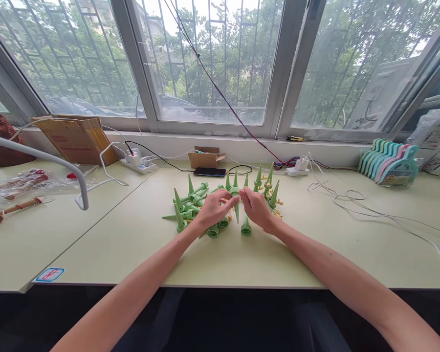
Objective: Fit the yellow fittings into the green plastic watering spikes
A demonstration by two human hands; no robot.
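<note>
My left hand (213, 208) is closed with thumb and fingers around a green plant watering spike (236, 211), its tip pointing down. Right beside it, my right hand (257, 208) is closed in a pinch at the spike's upper part; what lies between those fingers is hidden. Loose green spikes (194, 199) lie heaped by my left hand, some standing upright. Beyond my right hand, several upright spikes (258, 178) have yellow valve pieces (280, 202) on or beside them. One green spike (246, 227) stands just below my right hand, open end facing me.
A black phone (209, 172) lies behind the heap, before a small open cardboard box (205, 159). Power strips (139, 165) and white cables (352, 195) run along the back and right. Colourful hangers (388, 164) stand far right. Bagged wooden utensils (18, 186) lie left, near a white metal tube (58, 159).
</note>
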